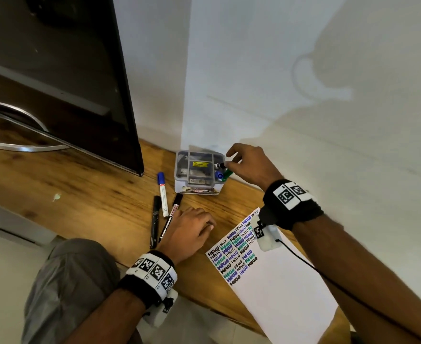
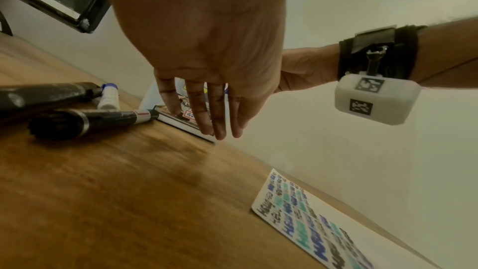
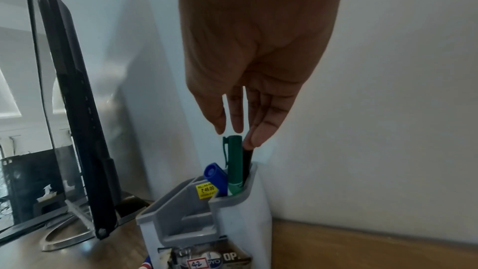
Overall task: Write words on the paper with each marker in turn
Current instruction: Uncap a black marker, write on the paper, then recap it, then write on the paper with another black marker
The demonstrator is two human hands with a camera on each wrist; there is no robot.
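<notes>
A grey-and-white pen holder (image 1: pixel 196 189) stands against the wall. It holds a green marker (image 3: pixel 234 163), a blue-capped marker (image 3: pixel 215 177) and a black marker (image 3: pixel 247 163). My right hand (image 1: pixel 229 163) is above the holder, and its fingertips (image 3: pixel 254 138) pinch the top of the black marker (image 1: pixel 220 165), which is still in its slot. The white paper (image 1: pixel 278 281), with rows of coloured "HELLO", lies near the table's front right. My left hand (image 1: pixel 199 228) rests on the wood left of the paper, fingers relaxed and holding nothing. Three markers lie beside it: a blue-capped white one (image 1: pixel 163 194) and two black ones (image 1: pixel 154 222) (image 1: pixel 171 216).
A dark monitor (image 1: pixel 68 83) on a curved metal stand (image 1: pixel 18 145) fills the back left of the wooden table (image 1: pixel 92 194). A white wall (image 1: pixel 303 95) runs close behind the holder and along the right. A cable trails from the right wrist camera across the paper.
</notes>
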